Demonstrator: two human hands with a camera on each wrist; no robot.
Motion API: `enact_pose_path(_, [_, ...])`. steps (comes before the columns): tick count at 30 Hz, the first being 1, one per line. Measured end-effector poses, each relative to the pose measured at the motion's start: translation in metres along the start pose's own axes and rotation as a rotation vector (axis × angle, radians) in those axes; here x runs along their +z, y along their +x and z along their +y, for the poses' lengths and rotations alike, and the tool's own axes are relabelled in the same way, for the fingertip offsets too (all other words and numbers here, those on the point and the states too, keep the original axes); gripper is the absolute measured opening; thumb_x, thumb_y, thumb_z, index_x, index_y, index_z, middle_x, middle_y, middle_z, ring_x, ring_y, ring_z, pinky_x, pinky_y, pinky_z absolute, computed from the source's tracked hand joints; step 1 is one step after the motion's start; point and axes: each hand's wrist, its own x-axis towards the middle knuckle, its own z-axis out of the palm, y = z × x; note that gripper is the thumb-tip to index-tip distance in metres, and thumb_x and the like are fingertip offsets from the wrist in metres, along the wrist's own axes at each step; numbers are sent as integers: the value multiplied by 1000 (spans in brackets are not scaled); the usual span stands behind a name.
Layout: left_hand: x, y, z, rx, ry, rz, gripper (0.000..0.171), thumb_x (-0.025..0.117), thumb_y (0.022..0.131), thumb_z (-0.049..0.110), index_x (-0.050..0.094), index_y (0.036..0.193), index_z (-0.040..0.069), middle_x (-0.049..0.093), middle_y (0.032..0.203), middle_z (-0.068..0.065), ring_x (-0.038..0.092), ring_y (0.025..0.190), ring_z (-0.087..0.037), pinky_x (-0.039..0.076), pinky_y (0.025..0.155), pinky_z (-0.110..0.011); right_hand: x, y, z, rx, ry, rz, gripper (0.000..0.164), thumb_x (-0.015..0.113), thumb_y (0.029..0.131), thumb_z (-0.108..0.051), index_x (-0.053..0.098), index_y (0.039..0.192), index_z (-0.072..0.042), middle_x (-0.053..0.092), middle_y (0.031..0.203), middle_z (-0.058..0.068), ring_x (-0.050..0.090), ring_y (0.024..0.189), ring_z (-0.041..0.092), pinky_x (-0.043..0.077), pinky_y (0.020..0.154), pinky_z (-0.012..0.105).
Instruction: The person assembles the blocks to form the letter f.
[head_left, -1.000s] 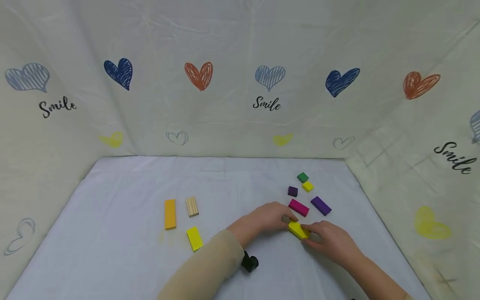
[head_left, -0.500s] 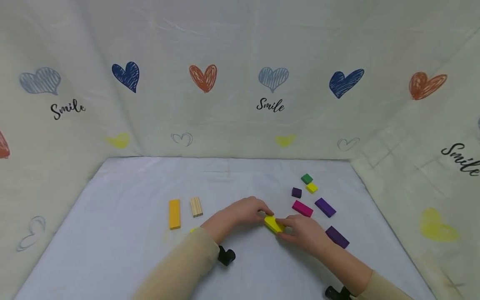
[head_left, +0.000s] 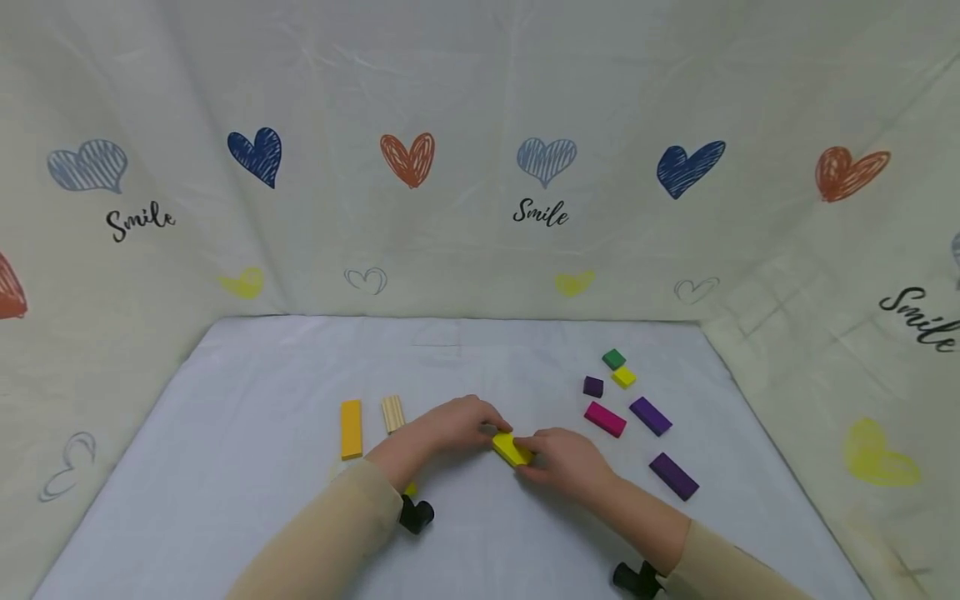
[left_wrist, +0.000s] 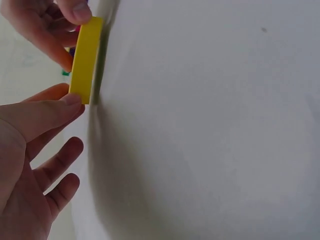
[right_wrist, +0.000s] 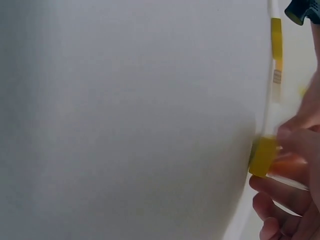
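Note:
A yellow rectangular block is held between both hands near the middle of the table. My left hand pinches its left end; in the left wrist view the thumb lies on that end of the yellow block. My right hand pinches the opposite end between thumb and fingers. In the right wrist view, the right hand is at the lower right with the block at its fingertips. Whether the block touches the cloth cannot be told.
An orange block and a striped wooden block lie left. Another yellow block is mostly behind the left sleeve. To the right lie purple blocks, a magenta block, and small green and yellow pieces.
Both hands have moved left together with the yellow block. A purple block at the right has come into view from behind the right hand. The left sleeve now covers most of the other yellow block.

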Motion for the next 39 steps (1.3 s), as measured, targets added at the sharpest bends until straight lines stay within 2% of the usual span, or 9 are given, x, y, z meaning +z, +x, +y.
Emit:
enact_pose_path(7, [0, -6, -6, 13, -27, 6, 32, 68, 94, 13, 71, 124, 24, 66, 122, 12, 55, 118, -12, 42, 104, -32, 5, 5, -5, -5, 10, -4, 46, 80, 82, -35, 72, 122, -13, 68, 90, -7, 55, 75, 7, 52, 71, 25])
enact_pose_path(11, [-1, -7, -8, 24, -39, 2, 34, 67, 94, 10, 71, 125, 23, 66, 123, 10, 55, 119, -13, 43, 104, -32, 4, 6, -8, -7, 34, -14, 46, 80, 83, -33, 71, 122, -11, 70, 92, -6, 58, 77, 8, 54, 75, 27])
enact_pose_path(21, [-1, -7, -12, 39, -54, -13, 36, 66, 95, 8, 71, 126, 26, 66, 118, 11, 57, 113, -10, 45, 99, -29, -1, 4, -15, 44, 165, -84, 42, 78, 86, -24, 70, 124, -8, 70, 91, -5, 56, 78, 10, 55, 80, 33])
enact_pose_path(27, [-2, -7, -9, 33, -64, -10, 38, 63, 96, 5, 71, 125, 28, 66, 116, 12, 58, 108, -8, 47, 96, -28, 0, 3, -19, 55, 189, -93, 41, 77, 87, -21, 69, 124, -6, 68, 88, -6, 55, 75, 10, 56, 79, 32])
enact_pose_path(33, [0, -11, -9, -20, -56, 35, 38, 66, 95, 12, 68, 130, 27, 65, 115, 9, 58, 105, -10, 48, 94, -30, -1, 1, -18, 79, 218, -97, 43, 77, 86, -25, 69, 127, -10, 65, 86, -10, 54, 76, 9, 54, 75, 29])
enact_pose_path(39, [9, -26, 3, -159, -49, 134, 43, 70, 93, 27, 62, 136, 25, 64, 122, 3, 59, 109, -15, 50, 94, -35, -5, 5, -1, 85, 252, -93, 48, 79, 84, -33, 68, 129, -20, 61, 90, -12, 53, 78, 8, 50, 70, 23])
